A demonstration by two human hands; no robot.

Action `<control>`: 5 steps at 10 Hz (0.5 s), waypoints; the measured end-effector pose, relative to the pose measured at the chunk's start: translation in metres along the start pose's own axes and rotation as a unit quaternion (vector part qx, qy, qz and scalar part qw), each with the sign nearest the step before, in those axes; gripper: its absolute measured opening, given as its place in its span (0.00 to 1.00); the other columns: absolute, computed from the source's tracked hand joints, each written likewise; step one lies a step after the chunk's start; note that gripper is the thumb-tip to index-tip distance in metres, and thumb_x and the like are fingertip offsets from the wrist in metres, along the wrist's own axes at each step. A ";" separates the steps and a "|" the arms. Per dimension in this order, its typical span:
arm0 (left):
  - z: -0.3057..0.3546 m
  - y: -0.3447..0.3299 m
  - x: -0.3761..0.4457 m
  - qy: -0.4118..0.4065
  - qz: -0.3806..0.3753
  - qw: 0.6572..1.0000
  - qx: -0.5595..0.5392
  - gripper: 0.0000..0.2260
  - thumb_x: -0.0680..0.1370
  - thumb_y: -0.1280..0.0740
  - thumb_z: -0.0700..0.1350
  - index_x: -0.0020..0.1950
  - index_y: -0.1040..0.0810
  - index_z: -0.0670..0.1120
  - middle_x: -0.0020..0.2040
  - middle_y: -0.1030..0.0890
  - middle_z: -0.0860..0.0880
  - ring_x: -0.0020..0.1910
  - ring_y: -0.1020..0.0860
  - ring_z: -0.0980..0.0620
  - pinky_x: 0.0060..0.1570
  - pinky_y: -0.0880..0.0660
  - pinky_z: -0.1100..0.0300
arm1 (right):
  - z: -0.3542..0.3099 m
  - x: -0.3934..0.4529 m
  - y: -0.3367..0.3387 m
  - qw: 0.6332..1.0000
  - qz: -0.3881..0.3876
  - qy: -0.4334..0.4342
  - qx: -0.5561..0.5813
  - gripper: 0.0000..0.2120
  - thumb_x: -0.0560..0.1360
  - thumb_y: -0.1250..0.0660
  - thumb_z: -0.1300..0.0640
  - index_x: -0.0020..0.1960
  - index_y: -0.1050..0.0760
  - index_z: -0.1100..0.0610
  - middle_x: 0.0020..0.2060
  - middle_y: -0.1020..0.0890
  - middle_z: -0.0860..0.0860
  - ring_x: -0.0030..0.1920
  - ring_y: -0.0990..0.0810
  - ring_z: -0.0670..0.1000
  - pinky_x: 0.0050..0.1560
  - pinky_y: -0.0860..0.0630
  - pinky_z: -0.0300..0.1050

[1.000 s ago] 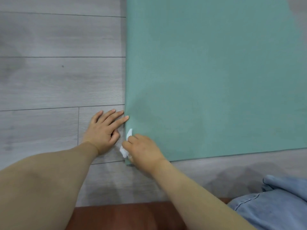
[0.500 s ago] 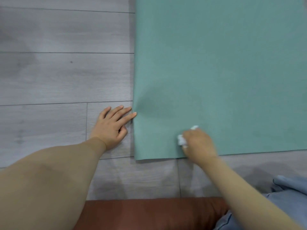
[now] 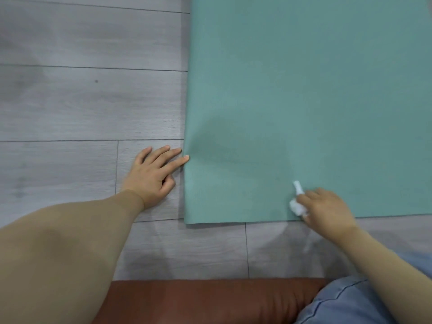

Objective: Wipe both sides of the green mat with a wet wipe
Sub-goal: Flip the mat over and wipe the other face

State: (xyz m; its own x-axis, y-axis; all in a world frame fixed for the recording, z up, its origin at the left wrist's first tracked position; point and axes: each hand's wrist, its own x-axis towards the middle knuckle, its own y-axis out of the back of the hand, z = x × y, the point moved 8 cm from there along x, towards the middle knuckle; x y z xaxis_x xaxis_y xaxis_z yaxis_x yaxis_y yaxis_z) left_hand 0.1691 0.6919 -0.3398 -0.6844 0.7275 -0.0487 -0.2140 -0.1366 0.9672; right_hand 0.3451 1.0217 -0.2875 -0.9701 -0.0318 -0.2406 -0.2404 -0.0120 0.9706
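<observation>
The green mat [image 3: 304,101] runs out of view at the top and right, so only its left edge and near edge can be seen; its underside is hidden against the floor. The right hand [image 3: 327,208] rests on the mat close to the near edge, well to the right of the mat's near-left corner, its fingers curled around a crumpled white wet wipe [image 3: 297,202]; the fingertips themselves are tucked under and hard to make out, and only part of the wipe pokes out to the left of the hand. The left hand [image 3: 152,175] lies flat on the floor just left of the mat, fingers straight and slightly spread, the index fingertip touching the mat's left edge. No writing or label can be read anywhere. The mat lies on a grey wood-grain plank floor [image 3: 81,101]. Nearer than the mat's near edge sit a brown leather cushion [image 3: 210,300] and blue denim [image 3: 346,305], both cut off at the bottom.
</observation>
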 end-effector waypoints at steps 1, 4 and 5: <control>0.000 0.000 0.000 0.000 0.000 1.000 -0.001 0.27 0.75 0.43 0.47 0.75 0.32 0.57 0.73 0.28 0.51 0.73 0.32 0.47 0.72 0.41 0.42 | 0.015 -0.009 -0.004 0.996 -0.078 -0.028 -0.020 0.06 0.62 0.31 0.56 0.35 0.26 0.59 0.28 0.23 0.55 0.27 0.25 0.59 0.25 0.28 0.46; 0.002 0.002 0.000 0.005 -0.003 1.000 -0.002 0.27 0.75 0.43 0.47 0.74 0.31 0.56 0.73 0.28 0.51 0.73 0.31 0.47 0.72 0.40 0.42 | -0.139 0.035 -0.010 0.964 -0.161 0.091 0.189 0.10 0.77 0.41 0.59 0.57 0.29 0.58 0.49 0.21 0.60 0.49 0.23 0.62 0.42 0.36 0.48; 0.002 0.002 0.002 0.006 -0.006 1.000 -0.006 0.27 0.74 0.43 0.47 0.74 0.30 0.56 0.73 0.27 0.51 0.72 0.31 0.47 0.72 0.40 0.42 | -0.225 0.071 0.004 0.950 -0.120 0.186 0.221 0.07 0.76 0.40 0.61 0.52 0.27 0.61 0.44 0.21 0.61 0.45 0.23 0.62 0.42 0.30 0.50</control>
State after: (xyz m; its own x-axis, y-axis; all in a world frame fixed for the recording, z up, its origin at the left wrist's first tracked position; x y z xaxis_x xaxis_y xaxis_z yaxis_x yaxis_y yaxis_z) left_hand 0.1687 0.6943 -0.3372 -0.6906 0.7204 -0.0635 -0.2301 -0.1356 0.9637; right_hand 0.2831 0.7947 -0.3011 -0.8267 -0.4333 -0.3590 -0.5228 0.3553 0.7749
